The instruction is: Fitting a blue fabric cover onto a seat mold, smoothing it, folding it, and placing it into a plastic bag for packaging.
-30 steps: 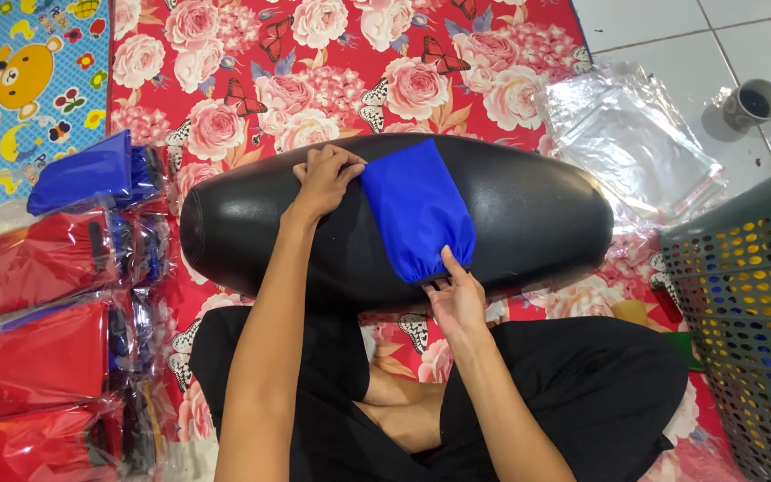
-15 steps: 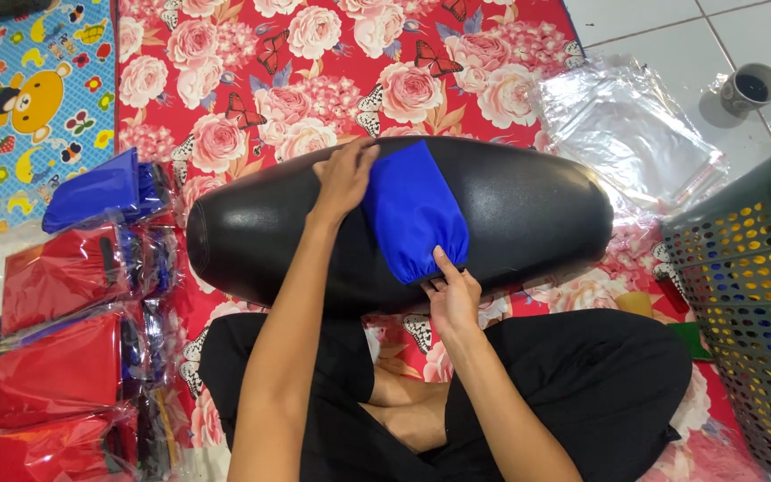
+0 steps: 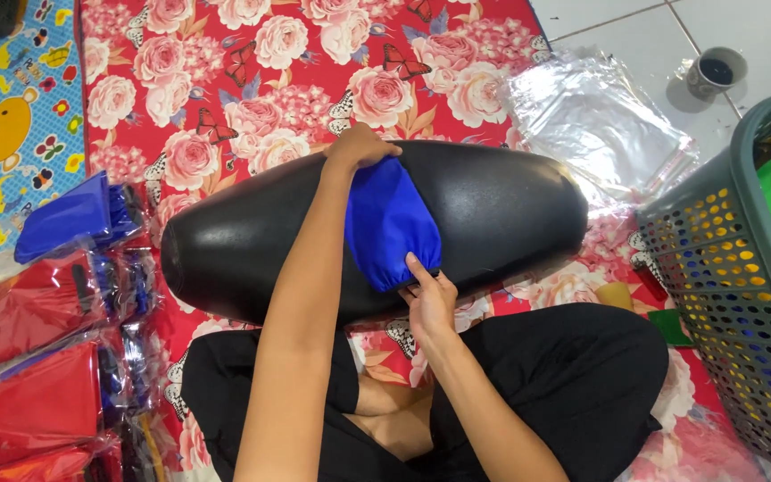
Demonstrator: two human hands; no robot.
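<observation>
- A blue cloth cover [image 3: 392, 223] is draped over the middle of a black padded seat [image 3: 493, 214], which lies across the lap on a red flowered mat [image 3: 252, 80].
- The cover's far edge, at 12 o'clock, is clutched by the left hand [image 3: 360, 147], its grip closed on the fabric.
- The gathered near hem, at 6 o'clock, is pinched by the right hand [image 3: 428, 302], fingers closed.
- A grey basket [image 3: 716, 268] stands at 3 o'clock; bagged red covers [image 3: 29, 357] lie at 9 o'clock.
</observation>
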